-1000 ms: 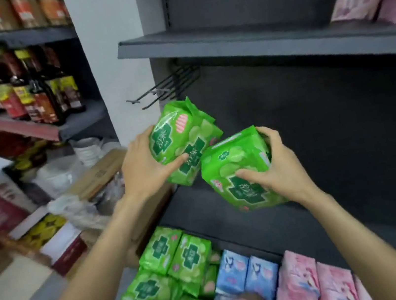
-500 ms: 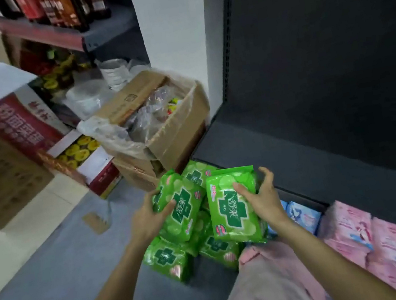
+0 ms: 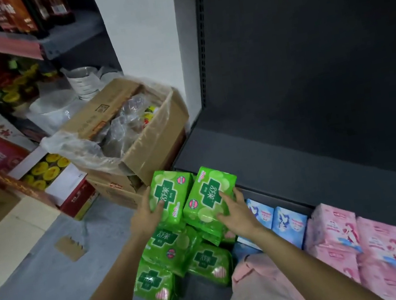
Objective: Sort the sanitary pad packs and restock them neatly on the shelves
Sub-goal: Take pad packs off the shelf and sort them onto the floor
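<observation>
My left hand (image 3: 147, 216) grips a green pad pack (image 3: 170, 195), thumb across its front. My right hand (image 3: 236, 212) holds a second green pack (image 3: 209, 194) beside it, fingers laid over its face and curled at its edge. Both packs sit just above a heap of several more green packs (image 3: 180, 256) on the grey floor. Blue packs (image 3: 278, 220) and pink packs (image 3: 362, 245) lie in a row to the right, along the front of the dark bottom shelf (image 3: 297, 160), which is bare.
An open cardboard box (image 3: 138, 138) lined with plastic stands left of the shelf, on another carton. Red cartons (image 3: 12, 163) and bottles on a rack fill the left. Pink fabric (image 3: 260, 287) over my knee is at the bottom. A cardboard scrap (image 3: 71, 247) lies on the floor.
Both hands came down from shelf height with the two green packs to the pile on the floor. The view tilted downward with them.
</observation>
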